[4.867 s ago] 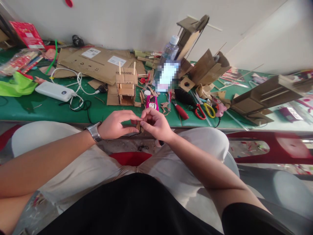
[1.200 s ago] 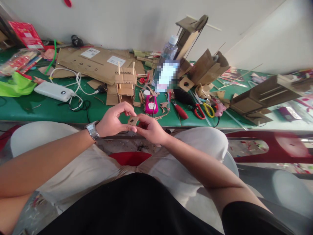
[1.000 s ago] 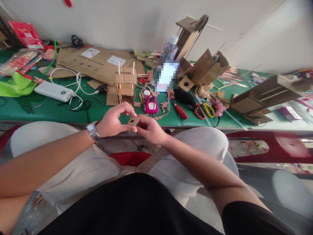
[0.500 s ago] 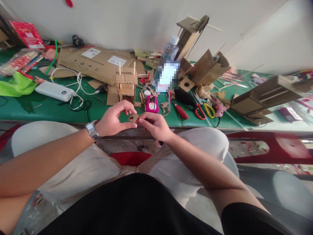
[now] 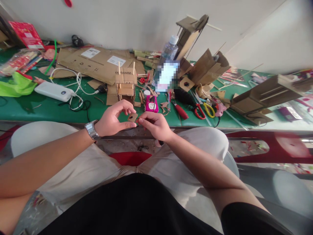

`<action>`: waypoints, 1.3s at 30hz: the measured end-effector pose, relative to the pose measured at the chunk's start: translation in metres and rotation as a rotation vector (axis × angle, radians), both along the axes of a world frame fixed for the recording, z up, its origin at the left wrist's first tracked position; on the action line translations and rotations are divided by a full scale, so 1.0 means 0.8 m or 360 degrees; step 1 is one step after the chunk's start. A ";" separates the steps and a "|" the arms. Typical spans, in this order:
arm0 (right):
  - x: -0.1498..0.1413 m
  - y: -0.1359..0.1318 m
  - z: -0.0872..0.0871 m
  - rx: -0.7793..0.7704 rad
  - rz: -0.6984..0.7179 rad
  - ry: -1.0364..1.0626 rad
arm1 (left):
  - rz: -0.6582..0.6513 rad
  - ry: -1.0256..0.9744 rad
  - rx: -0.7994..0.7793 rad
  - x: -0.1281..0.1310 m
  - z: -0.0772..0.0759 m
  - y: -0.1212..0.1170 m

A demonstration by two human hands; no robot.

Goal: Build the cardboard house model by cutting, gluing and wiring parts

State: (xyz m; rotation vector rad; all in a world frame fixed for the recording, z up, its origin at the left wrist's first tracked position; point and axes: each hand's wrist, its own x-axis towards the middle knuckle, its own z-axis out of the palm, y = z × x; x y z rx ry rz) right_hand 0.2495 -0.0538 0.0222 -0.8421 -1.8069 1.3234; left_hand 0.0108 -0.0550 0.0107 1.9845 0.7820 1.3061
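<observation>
My left hand (image 5: 113, 119), with a metal watch on its wrist, pinches a small cardboard piece (image 5: 132, 117) with a dark hole in it, held over my lap at the edge of the green table (image 5: 29, 109). My right hand (image 5: 156, 125) is closed in a pinch against the right side of the same piece; something small and red shows at its fingertips. A thin black wire hangs below the hands. Just beyond them stand a small cardboard model house (image 5: 126, 85) and a pink tape measure (image 5: 151, 104).
On the table lie a white power bank (image 5: 52, 91) with cables, flat cardboard boxes (image 5: 94, 63), a water bottle (image 5: 168, 52), red pliers (image 5: 181, 111), yellow-handled scissors (image 5: 207, 109), cardboard structures (image 5: 266, 94) and scraps. A red stool (image 5: 274, 148) stands at the right.
The hands have turned the cardboard piece so its holed face shows, and lifted it slightly toward the table edge. The right hand shifted from beneath the piece to its right side.
</observation>
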 end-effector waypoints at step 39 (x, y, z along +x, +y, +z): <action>0.005 -0.002 0.007 0.0264 0.0012 -0.0049 | -0.0122 -0.0211 -0.0291 0.001 -0.003 0.002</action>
